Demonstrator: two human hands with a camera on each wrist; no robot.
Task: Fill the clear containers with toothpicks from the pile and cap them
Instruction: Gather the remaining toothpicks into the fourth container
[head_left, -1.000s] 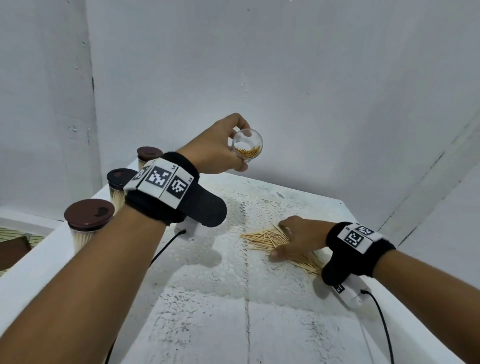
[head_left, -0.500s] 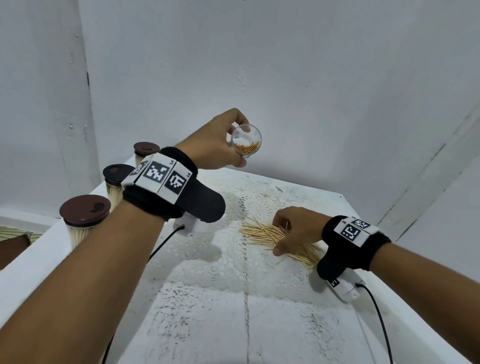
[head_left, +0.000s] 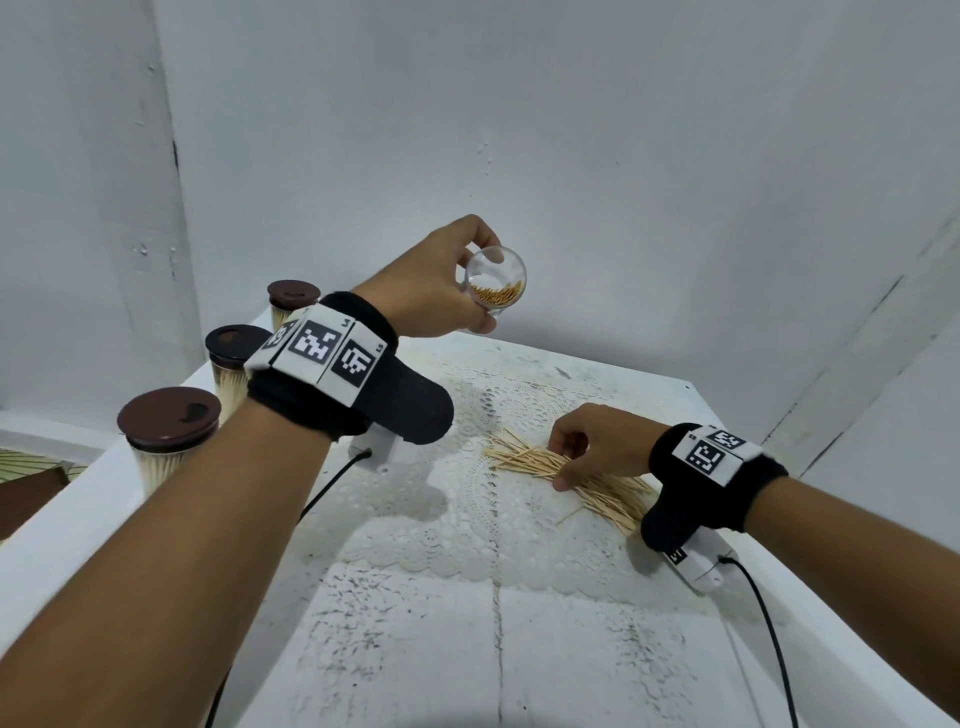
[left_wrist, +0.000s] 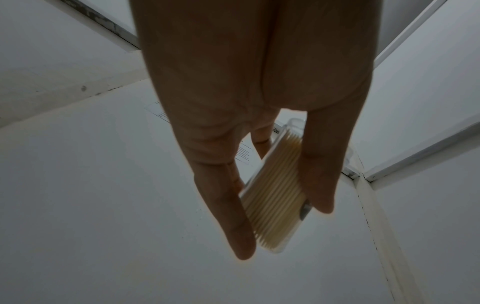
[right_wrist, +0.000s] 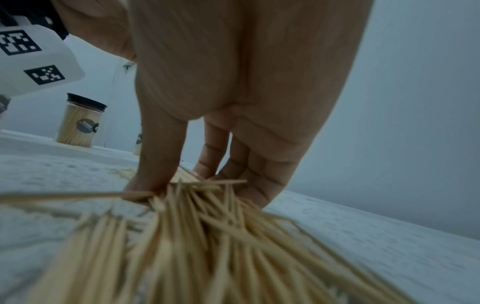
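The left hand (head_left: 426, 291) is raised above the table (head_left: 415, 649) and grips a clear container (head_left: 496, 283) between thumb and fingers; it is partly filled with toothpicks. The right hand (head_left: 597, 447) is down on the pile (head_left: 561, 473), its thumb and fingers closing around some toothpicks. Three capped jars (head_left: 166, 441) stand at the table's left edge

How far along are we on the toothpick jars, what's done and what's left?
Done: three capped jars stand full along the table's left edge. In hand: the left hand holds an uncapped clear container, only partly filled, while the right hand gathers toothpicks from the pile. Left: load more, then cap it; no loose cap is visible.
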